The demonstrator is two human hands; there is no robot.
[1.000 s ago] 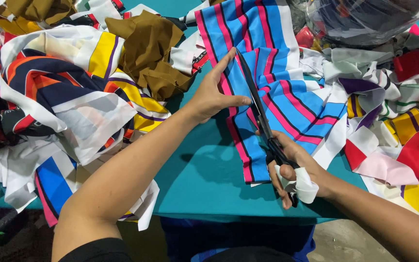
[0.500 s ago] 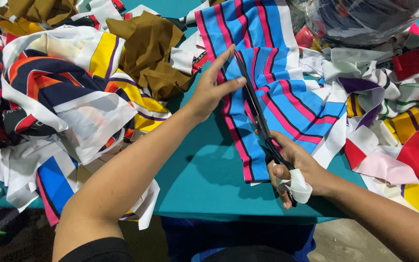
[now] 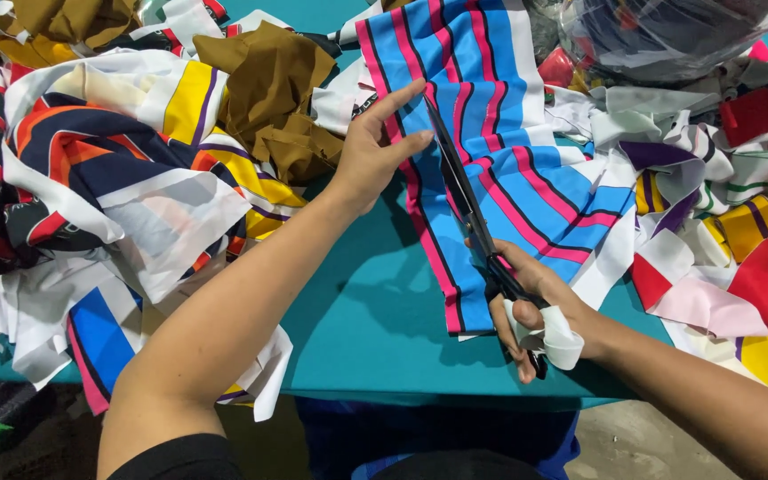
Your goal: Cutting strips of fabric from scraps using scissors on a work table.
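A blue cloth with pink, white and black stripes (image 3: 500, 133) lies spread on the teal table (image 3: 366, 320). My right hand (image 3: 531, 307) grips the handles of long black scissors (image 3: 468, 200), whose blades run up along the cloth's left part, cutting off a narrow strip. A white strip of cloth is wound around a finger of that hand. My left hand (image 3: 380, 147) lies flat on the cloth's left edge, fingers stretched beside the blade tip.
A heap of printed cloth pieces in white, navy, orange and yellow (image 3: 100, 187) fills the left side, with brown cloth (image 3: 277, 98) behind it. Cut scraps in red, yellow, purple and white (image 3: 722, 196) pile up at the right. A clear plastic bag (image 3: 668, 36) sits at the back right.
The scissors have closed further along the cloth. My left hand has shifted slightly, its fingers still pressing the cloth beside the blades.
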